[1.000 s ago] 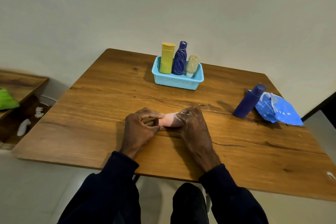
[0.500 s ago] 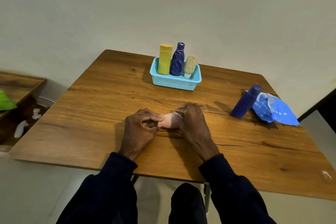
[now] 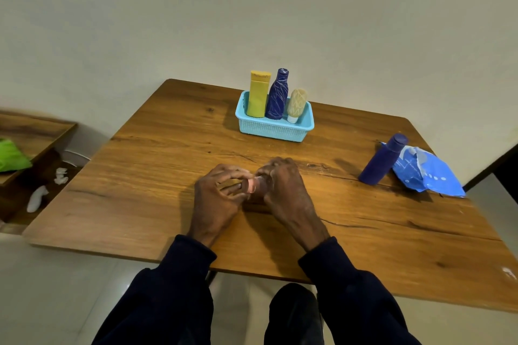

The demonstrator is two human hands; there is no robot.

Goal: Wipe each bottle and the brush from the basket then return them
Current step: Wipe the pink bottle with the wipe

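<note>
Pinkish bottle (image 3: 251, 185), small and mostly hidden, sits at the middle of the desk (image 3: 140, 190) between both hands, well in front of the basket (image 3: 280, 131). Judging by how little shows, a hard rub could squeeze it loose and roll it off the near edge. The right hand (image 3: 283, 187) curls its fingers (image 3: 270, 173) round its body, while the left hand (image 3: 217, 196), fingers bent and slightly spread, pinches its exposed end; whether a wipe lies between I cannot tell.

Looks like a plain home room: brown wood-grain table (image 3: 168, 176) against a bare cream wall (image 3: 252, 8), light blue perforated plastic basket (image 3: 276, 131) of upright toiletry bottles (image 3: 258, 95) near its far edge.
</note>
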